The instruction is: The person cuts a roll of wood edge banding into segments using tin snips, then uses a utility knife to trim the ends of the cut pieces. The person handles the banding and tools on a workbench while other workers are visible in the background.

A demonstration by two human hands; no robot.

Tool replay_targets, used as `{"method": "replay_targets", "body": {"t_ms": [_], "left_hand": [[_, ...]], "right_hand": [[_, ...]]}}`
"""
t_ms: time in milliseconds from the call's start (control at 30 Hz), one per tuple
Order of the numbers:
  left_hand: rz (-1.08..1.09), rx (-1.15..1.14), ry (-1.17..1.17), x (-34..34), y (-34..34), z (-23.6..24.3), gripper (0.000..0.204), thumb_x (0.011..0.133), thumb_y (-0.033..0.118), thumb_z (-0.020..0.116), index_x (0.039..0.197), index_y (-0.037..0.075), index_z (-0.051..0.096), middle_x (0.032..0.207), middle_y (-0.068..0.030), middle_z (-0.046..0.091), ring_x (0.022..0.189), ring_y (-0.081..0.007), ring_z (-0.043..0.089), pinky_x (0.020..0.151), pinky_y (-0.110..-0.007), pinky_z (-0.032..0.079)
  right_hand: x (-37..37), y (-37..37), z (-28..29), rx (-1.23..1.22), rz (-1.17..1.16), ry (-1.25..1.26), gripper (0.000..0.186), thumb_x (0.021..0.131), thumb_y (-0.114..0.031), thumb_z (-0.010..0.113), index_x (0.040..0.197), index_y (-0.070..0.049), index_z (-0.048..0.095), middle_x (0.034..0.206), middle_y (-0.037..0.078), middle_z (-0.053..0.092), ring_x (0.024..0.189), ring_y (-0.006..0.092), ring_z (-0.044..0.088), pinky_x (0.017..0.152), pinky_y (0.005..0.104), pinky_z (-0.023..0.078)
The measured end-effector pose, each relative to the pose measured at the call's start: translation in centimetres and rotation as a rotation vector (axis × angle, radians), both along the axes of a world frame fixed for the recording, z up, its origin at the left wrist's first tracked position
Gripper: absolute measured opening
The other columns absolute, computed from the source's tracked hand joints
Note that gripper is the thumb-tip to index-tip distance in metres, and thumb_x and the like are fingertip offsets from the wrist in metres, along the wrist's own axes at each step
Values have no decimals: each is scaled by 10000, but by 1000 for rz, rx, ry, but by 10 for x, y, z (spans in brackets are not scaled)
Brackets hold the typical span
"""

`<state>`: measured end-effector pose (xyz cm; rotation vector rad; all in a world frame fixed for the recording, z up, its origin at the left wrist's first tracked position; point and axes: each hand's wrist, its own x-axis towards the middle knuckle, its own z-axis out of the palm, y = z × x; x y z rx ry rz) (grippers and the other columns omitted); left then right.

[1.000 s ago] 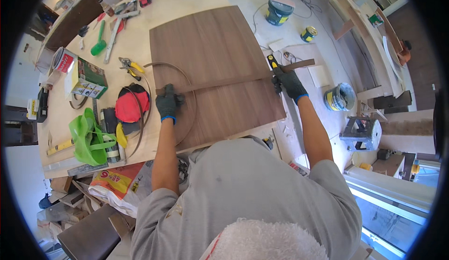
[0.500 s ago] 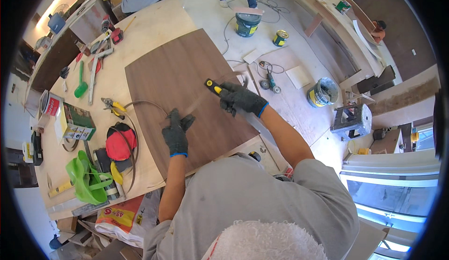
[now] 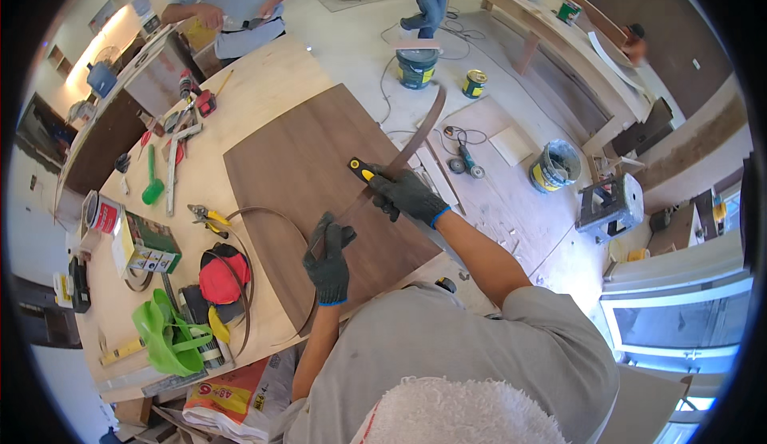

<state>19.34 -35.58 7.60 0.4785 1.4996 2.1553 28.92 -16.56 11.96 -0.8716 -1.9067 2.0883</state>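
A dark brown board (image 3: 280, 148) with a curved far edge lies on the light plywood bench (image 3: 136, 324). Above it, my gloved right hand (image 3: 403, 196) grips a yellow-and-black utility knife (image 3: 363, 169) and is also on a narrow brown edging strip (image 3: 419, 132), which rises diagonally past it. My gloved left hand (image 3: 327, 256) pinches the lower part of that strip. A looped length of edging (image 3: 264, 212) runs over the board's left side beside yellow-handled snips (image 3: 209, 219).
Left: a green mallet (image 3: 153, 189), red-black cloth (image 3: 220, 278), green bag (image 3: 164, 336), boxed can (image 3: 148, 244). Right on the floor: buckets (image 3: 554, 166), an angle grinder (image 3: 467, 160), cables, a stool (image 3: 609, 204). Co-workers stand at the back (image 3: 232, 1), (image 3: 423, 1) and crouch by another bench (image 3: 635, 45).
Both hands have moved closer together over the board, my right hand leftward. The strip has swung from roughly level to steeply diagonal. The view has shifted, bringing more of the co-workers into sight.
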Motion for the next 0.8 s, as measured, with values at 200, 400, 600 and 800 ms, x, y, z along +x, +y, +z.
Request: {"method": "replay_targets", "body": {"t_ms": [200, 400, 600, 800], "left_hand": [[-6, -81, 2, -9, -25, 23, 347, 994, 121, 583, 1268, -90, 574, 1002, -156, 679, 813, -252, 713, 771, -414, 620], [13, -147, 53, -3, -43, 57, 345, 988, 117, 586, 1256, -100, 578, 1005, -163, 688, 811, -257, 717, 747, -404, 622], [20, -106, 26, -6, -64, 74, 295, 970, 62, 598, 1224, -86, 613, 1007, -162, 691, 787, -260, 719, 708, -410, 623], [41, -123, 30, -17, -77, 87, 301, 967, 68, 604, 1223, -90, 612, 1048, -174, 687, 767, -275, 726, 701, -416, 628]], "right_hand": [[2, 18, -3, 40, -110, -178, 452, 1019, -355, 547, 1320, -18, 571, 729, 40, 591, 549, 116, 560, 491, 274, 509], [21, 46, -28, 65, -287, -116, 473, 991, -374, 588, 1318, -32, 593, 751, 55, 611, 521, 123, 547, 476, 280, 497], [37, 74, -46, 109, -397, -124, 466, 973, -374, 613, 1302, -44, 602, 747, 49, 623, 534, 118, 563, 465, 285, 501], [46, 93, -44, 192, -492, -197, 482, 961, -394, 611, 1290, -42, 609, 762, 61, 660, 570, 125, 604, 454, 283, 509]]}}
